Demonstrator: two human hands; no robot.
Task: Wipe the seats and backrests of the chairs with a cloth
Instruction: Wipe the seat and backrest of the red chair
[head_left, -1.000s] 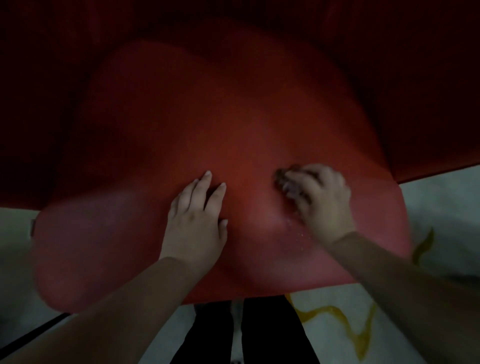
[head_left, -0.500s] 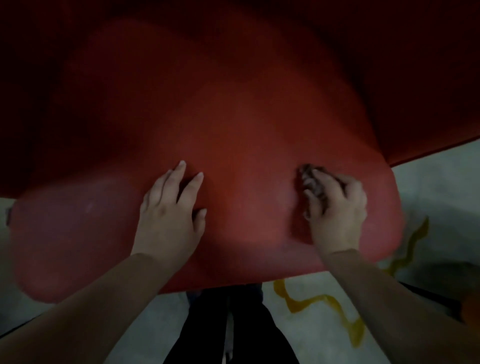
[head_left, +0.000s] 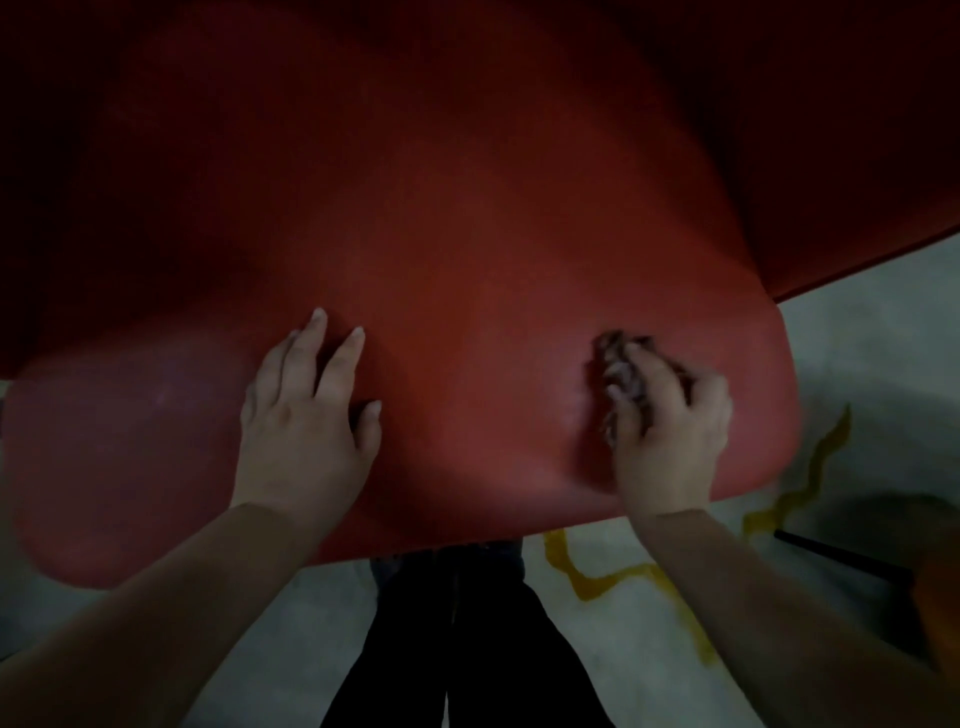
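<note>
Your left hand (head_left: 304, 426) lay flat on the near part of the red chair seat (head_left: 467, 249), fingers straight and slightly spread, the thumb out to the right, holding nothing. Your right hand (head_left: 670, 431) was curled around a small, crumpled, dark cloth (head_left: 621, 371), gripping it and pressing it down on the seat near its right edge; only the far end of the cloth showed past your fingertips, the rest hidden under the hand. The two hands were well apart, the left nearer the middle of the seat, the right close to the rounded near-right corner. The seat filled most of the view, its near edge curving across just below both wrists, and its far part faded into deep shadow, so the backrest could not be made out. Below the near edge your dark trousers (head_left: 457, 634) stood on a pale floor (head_left: 649, 649). A wavy yellow line (head_left: 613, 579) ran across that floor to the right of your legs and rose toward the right. A dark thin bar (head_left: 841, 557) lay at the near right, beside something orange (head_left: 937, 618) at the frame's edge, too cut off to identify.
</note>
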